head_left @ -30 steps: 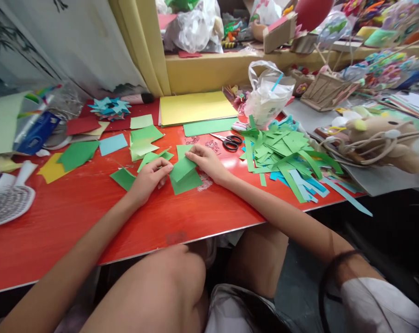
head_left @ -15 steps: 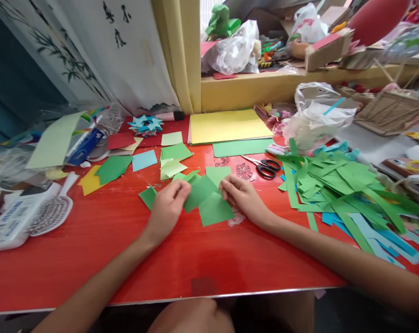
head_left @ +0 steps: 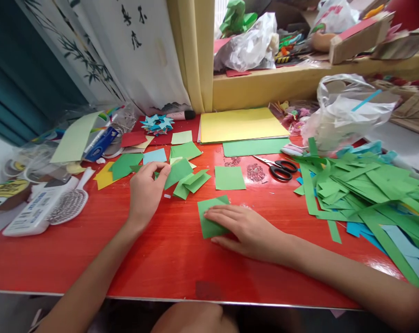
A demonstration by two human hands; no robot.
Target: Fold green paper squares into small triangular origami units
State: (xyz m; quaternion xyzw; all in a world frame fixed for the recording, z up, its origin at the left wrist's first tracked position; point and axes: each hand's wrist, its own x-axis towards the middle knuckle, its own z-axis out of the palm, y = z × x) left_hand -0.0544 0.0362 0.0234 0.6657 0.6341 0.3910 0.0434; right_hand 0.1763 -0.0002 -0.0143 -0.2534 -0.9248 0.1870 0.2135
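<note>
green paper square [head_left: 209, 222]: lies flat on the red table [head_left: 91, 259], near the front edge, under the right hand's fingertips.
right hand [head_left: 247, 229]: palm down, fingers stretched out flat, pressing the square's right half; grips nothing.
left hand [head_left: 145, 192]: thumb and forefinger pinch the corner of a folded green piece [head_left: 176, 172] further back.
folded pieces [head_left: 190, 181]: a few green ones just beside the left hand, creases visible.
unfolded stock: one flat green square [head_left: 229, 177] behind the right hand, more squares near the yellow sheets [head_left: 242, 125].
scissors [head_left: 278, 167]: lying idle, apart from both hands.
green offcuts [head_left: 355, 189]: big heap at right.
progress, my read: cutting mostly done, folding partway, several squares left.
</note>
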